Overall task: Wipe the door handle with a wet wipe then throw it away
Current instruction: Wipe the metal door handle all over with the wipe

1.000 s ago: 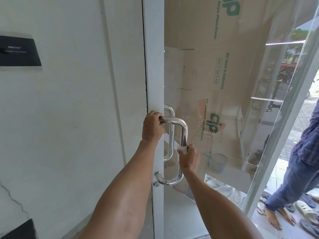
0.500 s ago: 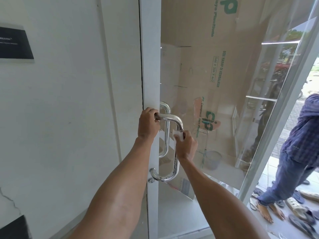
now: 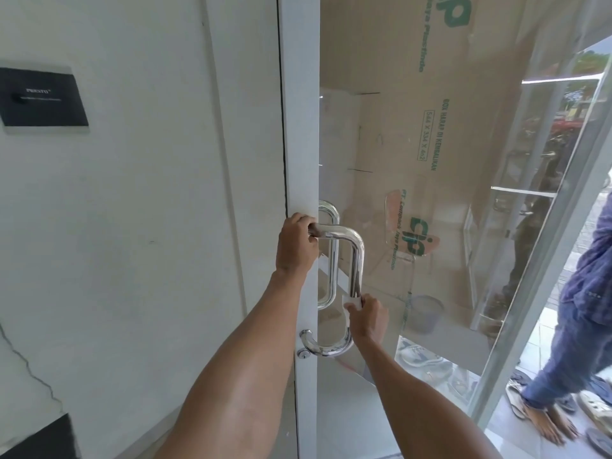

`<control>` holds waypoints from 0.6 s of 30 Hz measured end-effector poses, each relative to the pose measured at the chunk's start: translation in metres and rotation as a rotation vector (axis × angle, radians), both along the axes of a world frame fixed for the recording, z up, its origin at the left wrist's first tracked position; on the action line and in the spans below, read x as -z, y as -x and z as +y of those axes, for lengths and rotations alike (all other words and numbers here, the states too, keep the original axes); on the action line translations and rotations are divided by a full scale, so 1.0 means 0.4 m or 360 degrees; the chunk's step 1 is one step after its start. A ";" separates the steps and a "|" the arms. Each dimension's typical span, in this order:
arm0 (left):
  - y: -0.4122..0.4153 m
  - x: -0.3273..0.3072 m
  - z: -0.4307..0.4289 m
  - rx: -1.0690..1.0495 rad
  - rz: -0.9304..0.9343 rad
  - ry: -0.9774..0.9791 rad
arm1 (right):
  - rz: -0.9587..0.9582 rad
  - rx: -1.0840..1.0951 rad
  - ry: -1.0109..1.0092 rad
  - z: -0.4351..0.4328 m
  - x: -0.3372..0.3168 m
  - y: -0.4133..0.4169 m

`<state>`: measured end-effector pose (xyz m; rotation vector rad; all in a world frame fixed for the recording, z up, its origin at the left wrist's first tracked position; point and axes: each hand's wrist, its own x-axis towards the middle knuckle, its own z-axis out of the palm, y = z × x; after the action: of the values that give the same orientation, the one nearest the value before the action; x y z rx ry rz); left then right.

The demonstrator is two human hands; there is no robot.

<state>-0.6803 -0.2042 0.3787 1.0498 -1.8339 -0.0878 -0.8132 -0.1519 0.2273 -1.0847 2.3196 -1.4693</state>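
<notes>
A white wet wipe (image 3: 352, 301) is pinched against the lower stretch of a polished steel door handle (image 3: 357, 260), the right hand (image 3: 367, 318) closed around both, fingers curled tight on the vertical bar just above its bottom bend. The right forearm rises from the lower edge of the view, wrist straight, knuckles turned toward the glass. Higher up, the left hand (image 3: 296, 241) grips the handle's top horizontal arm where it meets the white door frame (image 3: 301, 127), fingers wrapped fully over the tube, thumb hidden; the left arm reaches up along the frame. A round keyhole (image 3: 303, 353) sits just beside the handle's lower mount. Behind the glass door (image 3: 430, 293) stand printed cardboard boxes (image 3: 447, 127). A black wall plaque (image 3: 41, 97) hangs well to the left. At far right, a bystander's leg (image 3: 559, 356) in blue jeans, foot bare.
</notes>
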 end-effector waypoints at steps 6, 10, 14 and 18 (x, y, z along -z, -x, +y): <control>0.010 0.006 -0.005 -0.0004 0.0046 0.0010 | 0.0107 -0.0045 0.0369 -0.011 -0.102 0.008; 0.016 0.007 -0.007 -0.0006 0.0067 -0.0009 | 0.0093 0.0009 0.0491 -0.006 -0.084 0.009; 0.020 0.006 -0.010 -0.0010 0.0073 -0.0001 | -0.0015 0.0040 0.0384 0.000 -0.032 -0.001; 0.019 0.007 -0.014 -0.0016 0.0060 0.0000 | -0.0132 0.0031 0.0282 0.006 -0.002 0.002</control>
<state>-0.6877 -0.2096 0.3759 1.0505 -1.7946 -0.1007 -0.8140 -0.1496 0.2282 -1.0244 2.1839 -1.7204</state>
